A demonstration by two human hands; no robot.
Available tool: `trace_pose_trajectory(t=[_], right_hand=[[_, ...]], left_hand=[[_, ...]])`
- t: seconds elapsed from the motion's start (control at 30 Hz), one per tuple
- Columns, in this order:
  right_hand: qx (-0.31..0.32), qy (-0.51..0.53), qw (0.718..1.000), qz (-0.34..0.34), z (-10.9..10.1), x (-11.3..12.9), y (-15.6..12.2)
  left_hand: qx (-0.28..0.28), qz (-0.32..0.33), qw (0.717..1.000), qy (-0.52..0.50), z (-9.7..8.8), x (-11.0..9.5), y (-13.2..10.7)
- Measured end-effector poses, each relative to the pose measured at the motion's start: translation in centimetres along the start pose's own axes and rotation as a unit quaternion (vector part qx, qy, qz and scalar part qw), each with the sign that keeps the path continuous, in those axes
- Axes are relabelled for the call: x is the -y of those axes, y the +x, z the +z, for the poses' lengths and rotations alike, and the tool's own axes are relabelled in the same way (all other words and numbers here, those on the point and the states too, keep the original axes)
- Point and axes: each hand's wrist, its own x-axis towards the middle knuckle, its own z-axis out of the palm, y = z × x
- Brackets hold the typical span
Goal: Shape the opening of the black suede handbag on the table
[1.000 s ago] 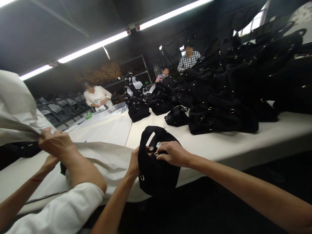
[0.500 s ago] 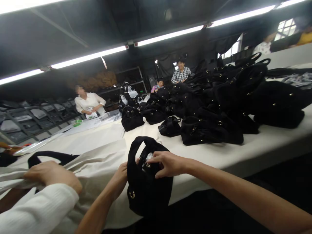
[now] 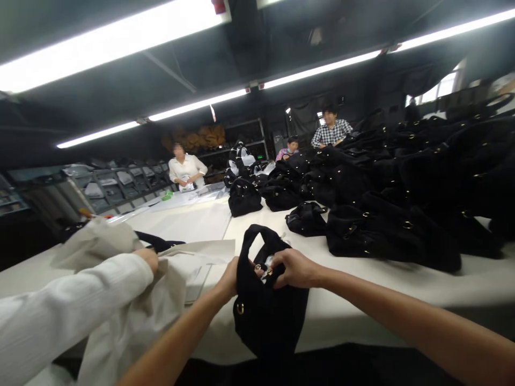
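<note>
A black fabric handbag (image 3: 269,321) with a loop handle and gold-coloured rings stands at the table's near edge, between my hands. My left hand (image 3: 233,277) grips the bag's left opening edge, its fingers partly hidden behind the handle. At the right side of the opening, my right hand (image 3: 295,268) has thumb and fingers closed on the bag's rim, close to a gold snap. Some white filling shows inside the mouth between the two hands.
Black bags (image 3: 386,230) lie heaped along the right and back of the cream-covered table (image 3: 217,217). At left, a neighbour's white sleeve (image 3: 100,289) reaches over beige cloth (image 3: 161,300). People stand across the table; shelves (image 3: 116,185) line the back left.
My view has swung left, so the scene sits further right. My right hand's fingers have closed in on the bag's rim. The neighbour's beige cloth has been lifted and bunched.
</note>
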Motion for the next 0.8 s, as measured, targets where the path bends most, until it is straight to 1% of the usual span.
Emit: trace_pose_trajectory(t=[0.07, 0.13, 0.2, 0.27, 0.33, 0.37, 0.43, 0.5, 0.57, 0.63, 0.7, 0.8], right_hand=[[0.019, 0.078, 0.997, 0.005, -0.2, -0.8, 0.3], [0.056, 0.136, 0.989, 0.024, -0.4, -1.2, 0.4], [0.069, 0.137, 0.988, 0.026, -0.4, -1.3, 0.3], [0.037, 0.073, 0.997, -0.01, -0.2, -0.9, 0.2], [-0.004, -0.014, 0.999, -0.048, 0.1, -0.4, 0.0], [-0.016, -0.05, 0.997, -0.054, 0.3, -0.1, -0.1], [-0.026, -0.102, 0.994, -0.042, 0.6, 0.3, -0.2], [-0.034, -0.138, 0.989, -0.031, 0.8, 0.5, -0.4], [-0.038, -0.161, 0.986, -0.034, 0.9, 0.4, -0.6], [-0.035, -0.173, 0.983, -0.051, 1.0, 0.2, -0.7], [-0.038, -0.193, 0.978, -0.071, 1.1, -0.2, -0.8], [-0.058, -0.252, 0.961, -0.094, 1.5, -0.5, -0.9]], left_hand=[[-0.003, -0.006, 0.999, -0.039, 0.6, -0.1, -0.4], [-0.014, -0.009, 0.997, -0.076, 1.2, -0.1, -0.7], [-0.03, -0.011, 0.994, -0.105, 1.5, 0.1, -1.1], [-0.04, -0.013, 0.991, -0.125, 1.6, 0.3, -1.4], [-0.04, -0.015, 0.99, -0.137, 1.3, 0.4, -1.7], [-0.034, -0.016, 0.989, -0.14, 1.0, 0.4, -1.8], [-0.01, -0.017, 0.99, -0.143, 0.6, 0.3, -2.1], [0.015, -0.016, 0.99, -0.141, 0.3, 0.2, -2.2], [0.029, -0.017, 0.991, -0.132, 0.1, 0.4, -2.0], [0.03, -0.024, 0.994, -0.099, -0.2, 0.8, -1.4], [0.02, -0.035, 0.998, -0.038, -0.4, 1.4, -0.1], [0.023, -0.034, 0.999, 0.021, -0.8, 2.2, 1.9]])
